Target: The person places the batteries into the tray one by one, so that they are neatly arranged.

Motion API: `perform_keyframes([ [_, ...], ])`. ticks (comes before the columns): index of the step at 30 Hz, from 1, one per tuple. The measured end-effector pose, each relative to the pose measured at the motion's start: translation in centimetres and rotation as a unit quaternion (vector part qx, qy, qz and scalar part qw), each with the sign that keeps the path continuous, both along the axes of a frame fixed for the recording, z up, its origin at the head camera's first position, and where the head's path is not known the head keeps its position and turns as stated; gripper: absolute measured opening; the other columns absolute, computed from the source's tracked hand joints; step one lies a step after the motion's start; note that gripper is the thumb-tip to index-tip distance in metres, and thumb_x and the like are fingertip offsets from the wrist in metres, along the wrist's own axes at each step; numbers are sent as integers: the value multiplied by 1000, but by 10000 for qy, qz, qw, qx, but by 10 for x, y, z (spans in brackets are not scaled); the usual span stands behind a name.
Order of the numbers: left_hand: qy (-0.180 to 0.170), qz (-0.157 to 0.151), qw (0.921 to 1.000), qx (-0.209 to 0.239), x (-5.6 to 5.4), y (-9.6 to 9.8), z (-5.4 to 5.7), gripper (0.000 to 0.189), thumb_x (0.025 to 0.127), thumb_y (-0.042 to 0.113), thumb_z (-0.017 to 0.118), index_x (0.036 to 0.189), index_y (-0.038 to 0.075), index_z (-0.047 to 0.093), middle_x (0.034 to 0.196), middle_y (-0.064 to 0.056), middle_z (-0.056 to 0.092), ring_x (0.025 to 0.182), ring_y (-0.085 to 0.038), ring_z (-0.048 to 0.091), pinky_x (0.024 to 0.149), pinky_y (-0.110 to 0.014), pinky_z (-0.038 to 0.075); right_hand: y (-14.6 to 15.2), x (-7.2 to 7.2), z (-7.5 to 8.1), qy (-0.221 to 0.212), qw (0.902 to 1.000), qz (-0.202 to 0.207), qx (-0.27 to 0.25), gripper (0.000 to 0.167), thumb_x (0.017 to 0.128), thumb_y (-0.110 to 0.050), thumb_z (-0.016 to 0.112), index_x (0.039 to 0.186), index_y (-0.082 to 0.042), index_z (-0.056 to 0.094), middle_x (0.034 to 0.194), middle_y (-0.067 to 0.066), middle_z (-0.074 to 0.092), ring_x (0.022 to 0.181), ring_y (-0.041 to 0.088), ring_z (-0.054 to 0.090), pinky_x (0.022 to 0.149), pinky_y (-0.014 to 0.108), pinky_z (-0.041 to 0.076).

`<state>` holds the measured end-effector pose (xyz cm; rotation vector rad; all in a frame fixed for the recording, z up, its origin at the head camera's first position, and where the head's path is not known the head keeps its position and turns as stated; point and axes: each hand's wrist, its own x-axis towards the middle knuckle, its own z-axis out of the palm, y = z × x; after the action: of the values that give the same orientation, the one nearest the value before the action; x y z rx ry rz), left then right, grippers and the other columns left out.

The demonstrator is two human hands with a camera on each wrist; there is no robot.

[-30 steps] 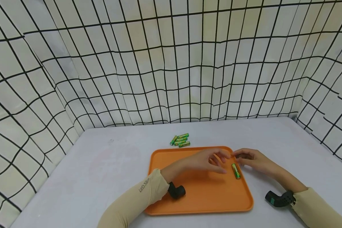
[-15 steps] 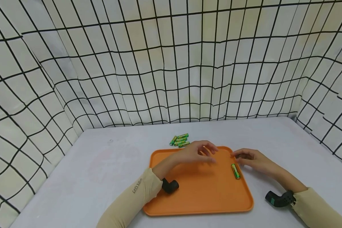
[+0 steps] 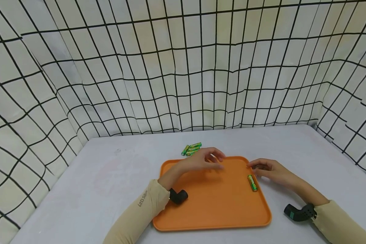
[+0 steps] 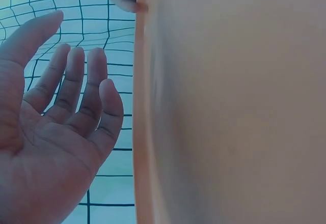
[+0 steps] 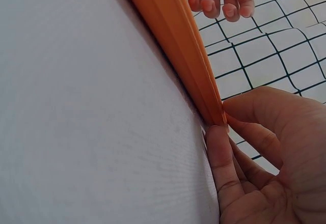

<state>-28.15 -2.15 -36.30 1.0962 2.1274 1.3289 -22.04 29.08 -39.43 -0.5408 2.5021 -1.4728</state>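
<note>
Head view: 1 green battery lies in the orange tray at 3 o'clock, battery pile beyond 11. Left hand, loose and empty, seemingly fetches another, pinching next; right hand grips the rim.

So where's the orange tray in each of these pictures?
Head: the orange tray is low, just right of centre.
Left wrist: the orange tray fills the right side, its rim running top to bottom.
Right wrist: the orange tray slants from the top down to the right hand.
Shared landmark: the left hand, respectively below centre, at left and at top.
</note>
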Motion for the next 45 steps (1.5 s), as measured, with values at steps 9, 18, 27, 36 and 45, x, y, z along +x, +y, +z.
perform_keyframes([
  [9, -30, 229, 9997, 16, -5, -9, 2, 38, 91, 19, 71, 126, 7, 60, 117, -9, 60, 106, -13, 62, 81, -29, 52, 1, -1, 0, 65, 9999, -59, 119, 36, 98, -17, 60, 128, 3, 58, 126, 20, 60, 95, 5, 59, 77, 22, 50],
  [18, 57, 372, 9993, 37, -13, -21, 1, 41, 92, 22, 69, 129, 5, 58, 112, -2, 62, 100, -17, 64, 76, -30, 50, 1, -1, 1, 56, 10000, 0, 49, 36, 98, -15, 60, 128, 4, 57, 128, 23, 58, 98, 3, 58, 80, 21, 50],
  [27, 83, 536, 9985, 57, -24, -30, 0, 40, 95, 16, 65, 130, 0, 56, 113, -7, 61, 94, -25, 63, 77, -33, 51, 3, -2, -1, 44, 9998, -70, 187, 36, 97, -18, 61, 128, 1, 58, 129, 22, 58, 99, 2, 58, 82, 20, 49],
  [36, -209, 891, 9958, 94, -32, -42, -2, 41, 96, 19, 64, 132, 0, 55, 113, -7, 60, 102, -32, 63, 82, -35, 52, 2, -2, -2, -18, 10000, -12, 8, 36, 97, -14, 61, 128, 4, 57, 127, 22, 59, 95, 6, 58, 77, 22, 51],
  [45, -201, 1192, 9927, 20, -39, -52, -1, 40, 96, 19, 63, 132, 1, 56, 118, -8, 60, 101, -22, 63, 83, -33, 53, 1, -2, -3, -22, 10000, -53, 28, 36, 97, -15, 61, 128, 4, 58, 126, 21, 60, 95, 5, 58, 77, 21, 50],
])
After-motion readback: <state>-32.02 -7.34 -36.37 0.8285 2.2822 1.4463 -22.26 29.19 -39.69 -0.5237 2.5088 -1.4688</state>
